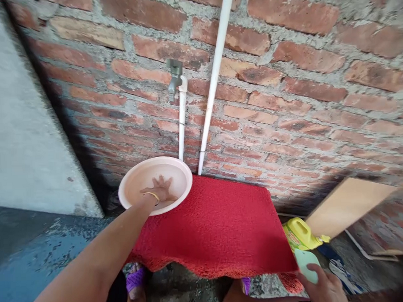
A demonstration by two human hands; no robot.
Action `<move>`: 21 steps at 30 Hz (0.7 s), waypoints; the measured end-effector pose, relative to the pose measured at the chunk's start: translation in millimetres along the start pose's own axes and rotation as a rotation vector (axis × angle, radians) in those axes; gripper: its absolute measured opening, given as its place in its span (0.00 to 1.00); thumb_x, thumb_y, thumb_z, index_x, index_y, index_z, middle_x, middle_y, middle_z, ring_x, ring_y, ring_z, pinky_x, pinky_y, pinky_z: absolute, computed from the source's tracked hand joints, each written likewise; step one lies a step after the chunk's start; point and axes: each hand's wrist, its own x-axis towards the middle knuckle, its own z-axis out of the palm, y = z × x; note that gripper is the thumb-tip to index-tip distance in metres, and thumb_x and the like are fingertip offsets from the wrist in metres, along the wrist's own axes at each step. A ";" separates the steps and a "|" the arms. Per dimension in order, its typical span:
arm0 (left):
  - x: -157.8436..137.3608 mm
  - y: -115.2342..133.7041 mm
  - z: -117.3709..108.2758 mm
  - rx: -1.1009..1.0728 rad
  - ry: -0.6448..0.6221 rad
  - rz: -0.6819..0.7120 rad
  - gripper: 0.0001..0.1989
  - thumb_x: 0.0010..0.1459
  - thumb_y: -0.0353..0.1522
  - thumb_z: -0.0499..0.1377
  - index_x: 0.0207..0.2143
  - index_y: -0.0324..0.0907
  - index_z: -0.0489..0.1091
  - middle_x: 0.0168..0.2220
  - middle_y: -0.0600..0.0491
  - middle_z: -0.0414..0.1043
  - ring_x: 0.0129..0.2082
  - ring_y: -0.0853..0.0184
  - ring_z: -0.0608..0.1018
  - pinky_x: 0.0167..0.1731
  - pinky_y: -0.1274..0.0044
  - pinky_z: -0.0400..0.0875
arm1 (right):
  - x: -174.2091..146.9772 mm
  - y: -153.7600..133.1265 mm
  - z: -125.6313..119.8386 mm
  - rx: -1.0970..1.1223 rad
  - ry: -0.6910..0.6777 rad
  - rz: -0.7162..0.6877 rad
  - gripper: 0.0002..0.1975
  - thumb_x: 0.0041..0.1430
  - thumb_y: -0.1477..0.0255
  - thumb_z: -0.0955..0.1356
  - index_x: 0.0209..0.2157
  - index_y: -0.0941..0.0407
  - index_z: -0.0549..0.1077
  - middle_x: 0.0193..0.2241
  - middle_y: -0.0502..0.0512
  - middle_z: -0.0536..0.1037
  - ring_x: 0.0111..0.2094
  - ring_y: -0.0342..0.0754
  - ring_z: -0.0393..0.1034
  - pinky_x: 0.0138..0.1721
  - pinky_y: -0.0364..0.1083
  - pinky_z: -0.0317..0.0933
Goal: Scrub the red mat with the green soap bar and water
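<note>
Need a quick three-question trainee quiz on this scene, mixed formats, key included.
1. True or false: the left hand is inside the pink basin with its fingers spread.
2. What does the right hand hold?
A) grey tap
B) pale green object
C) purple sandal
3. Fill in: in the picture, the yellow jug is to the ____ of the red mat.

Key: 1 true; 2 B; 3 right
</note>
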 end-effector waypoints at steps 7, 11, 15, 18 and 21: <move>-3.5 3.9 -5.8 0.010 -0.024 -0.017 0.54 0.50 0.52 0.63 0.72 0.61 0.35 0.74 0.49 0.22 0.70 0.34 0.31 0.52 0.30 0.48 | -7.5 -164.1 60.9 0.086 -0.159 -0.343 0.18 0.52 0.55 0.67 0.40 0.47 0.80 0.44 0.57 0.77 0.39 0.51 0.77 0.42 0.46 0.71; 2.0 1.5 -3.5 0.024 -0.038 -0.012 0.59 0.46 0.53 0.65 0.72 0.57 0.33 0.74 0.49 0.21 0.70 0.32 0.29 0.52 0.30 0.48 | -41.2 -307.9 71.0 0.215 -0.329 -0.516 0.13 0.53 0.67 0.71 0.43 0.48 0.77 0.46 0.54 0.74 0.43 0.50 0.75 0.47 0.46 0.69; 5.5 -0.3 -1.8 0.020 -0.029 -0.023 0.60 0.44 0.53 0.66 0.72 0.62 0.34 0.75 0.52 0.22 0.69 0.32 0.28 0.52 0.30 0.50 | -63.0 -394.3 74.3 0.202 -0.478 -0.671 0.16 0.49 0.69 0.73 0.42 0.48 0.77 0.45 0.55 0.72 0.47 0.53 0.72 0.51 0.49 0.66; 5.0 -1.1 -2.2 0.002 -0.031 -0.023 0.59 0.46 0.52 0.65 0.72 0.60 0.34 0.75 0.49 0.26 0.69 0.30 0.29 0.51 0.28 0.48 | -56.8 -408.3 83.7 0.167 -0.519 -0.694 0.18 0.48 0.69 0.74 0.44 0.48 0.77 0.46 0.56 0.71 0.48 0.54 0.71 0.52 0.51 0.64; 1.6 -1.3 -3.4 -0.003 -0.028 0.001 0.57 0.48 0.52 0.65 0.73 0.57 0.35 0.75 0.45 0.29 0.69 0.28 0.31 0.49 0.27 0.47 | -31.1 -381.7 89.7 0.190 -0.468 -0.622 0.16 0.48 0.70 0.73 0.42 0.49 0.77 0.45 0.54 0.71 0.47 0.52 0.71 0.51 0.49 0.64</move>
